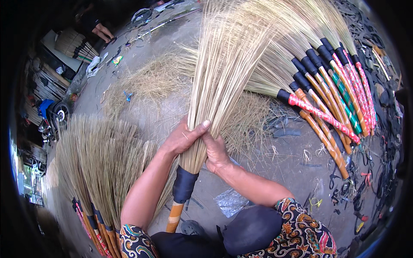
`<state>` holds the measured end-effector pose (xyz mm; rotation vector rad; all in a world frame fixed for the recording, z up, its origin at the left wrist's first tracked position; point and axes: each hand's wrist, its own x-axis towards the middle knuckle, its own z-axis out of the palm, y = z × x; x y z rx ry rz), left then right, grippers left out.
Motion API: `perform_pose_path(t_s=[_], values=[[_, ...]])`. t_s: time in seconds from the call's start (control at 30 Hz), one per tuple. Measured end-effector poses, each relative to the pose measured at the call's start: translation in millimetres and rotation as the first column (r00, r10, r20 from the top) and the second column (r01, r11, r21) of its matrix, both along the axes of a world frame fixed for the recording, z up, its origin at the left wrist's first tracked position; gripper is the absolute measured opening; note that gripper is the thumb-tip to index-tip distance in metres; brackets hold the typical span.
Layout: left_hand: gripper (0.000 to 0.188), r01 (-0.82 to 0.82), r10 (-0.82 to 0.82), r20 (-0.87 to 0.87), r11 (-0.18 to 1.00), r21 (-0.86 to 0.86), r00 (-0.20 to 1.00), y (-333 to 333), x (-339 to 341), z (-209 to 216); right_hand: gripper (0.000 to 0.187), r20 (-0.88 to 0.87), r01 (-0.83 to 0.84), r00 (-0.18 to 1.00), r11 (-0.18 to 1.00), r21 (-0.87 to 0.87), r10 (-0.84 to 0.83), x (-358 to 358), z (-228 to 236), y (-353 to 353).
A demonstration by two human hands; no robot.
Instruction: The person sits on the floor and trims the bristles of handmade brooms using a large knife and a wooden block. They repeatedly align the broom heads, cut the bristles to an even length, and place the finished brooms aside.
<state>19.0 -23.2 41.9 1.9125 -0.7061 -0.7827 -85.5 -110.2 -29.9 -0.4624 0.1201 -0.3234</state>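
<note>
Both my hands grip one broom (226,69) in front of me, its straw fanning out away from me. My left hand (183,138) wraps the bundle from the left, thumb laid across the front. From the right, my right hand (215,151) closes round the same straw, and the thumbs meet. Just below the hands a black band (185,185) binds the straw to an orange and cream striped handle (174,217), whose lower end is out of sight. The fingers behind the bundle are hidden.
Several brooms with red, orange and green handles (340,94) lie fanned out at the right. More brooms (101,163) stand at the left. Loose straw (150,81) litters the floor, black strips (378,103) heap at the far right, and a person's legs (103,31) show at the back.
</note>
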Motion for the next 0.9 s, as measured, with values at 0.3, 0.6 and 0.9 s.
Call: perform_pose_path(t_s=[0.3,0.6,0.9], values=[[0.036,0.026,-0.002,-0.122,0.981,0.191,0.992,-71,36,13,0.077,-0.115,-0.266,0.961,0.745,-0.612,0.250,-48,-38,66],[0.047,0.238,-0.269,-0.053,0.723,0.648,0.962,21,-34,-35,0.052,-0.360,-0.071,0.933,0.981,-0.180,0.002,50,-34,-95],[0.042,0.024,-0.163,0.182,0.805,0.593,0.970,70,-73,-118,0.062,-0.499,-0.444,0.855,0.695,-0.566,0.140,-30,-125,20]])
